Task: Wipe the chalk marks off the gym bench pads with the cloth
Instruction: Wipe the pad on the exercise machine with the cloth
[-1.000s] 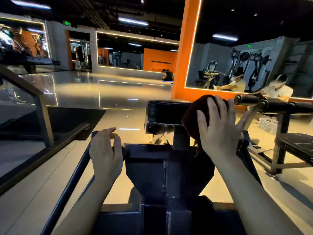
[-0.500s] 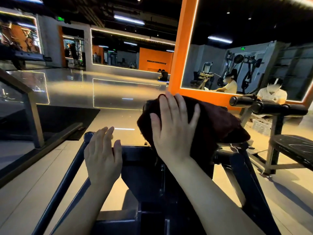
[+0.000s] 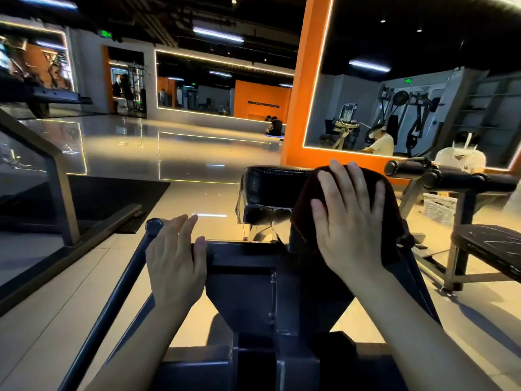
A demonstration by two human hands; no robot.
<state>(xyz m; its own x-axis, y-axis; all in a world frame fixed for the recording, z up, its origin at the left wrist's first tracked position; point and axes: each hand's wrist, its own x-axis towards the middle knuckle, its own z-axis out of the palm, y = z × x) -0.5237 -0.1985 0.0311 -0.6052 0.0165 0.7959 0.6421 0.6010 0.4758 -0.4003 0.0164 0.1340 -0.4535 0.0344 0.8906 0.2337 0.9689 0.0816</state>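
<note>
Gym floor (image 3: pixel 197 153) is stretching out glossy ahead of me, an orange-framed mirror (image 3: pixel 298 108) is standing to the right of it, and a second bench (image 3: pixel 490 241) with scribbled white marks on its seat is sitting off to my right, well apart from where I am working. Directly in front of me the dark steel frame (image 3: pixel 253 283) of my machine is rising toward the black bench pad (image 3: pixel 270 187), whose long axis is running left to right across my view. I am pressing the dark red cloth (image 3: pixel 392 210) flat over the right part of that pad with my right hand (image 3: pixel 348 221), fingers spread wide and straight, the fingertips reaching up to the pad's far edge, so the cloth is draping down the near face. The left part of the pad is lying bare just beside the cloth, to the left of my right hand, and I cannot make out any chalk on it in this dim light. My left hand (image 3: pixel 176 258) is resting on the frame's crossbar, lower and nearer to me, fingers loosely extended over the bar and thumb lying along its near side rather than gripping hard; it seems to be steadying me. As I judge it, the coming stroke is going to run leftward along the pad's length, and the right hand, already on the pad, is the nearer one to do it.
</note>
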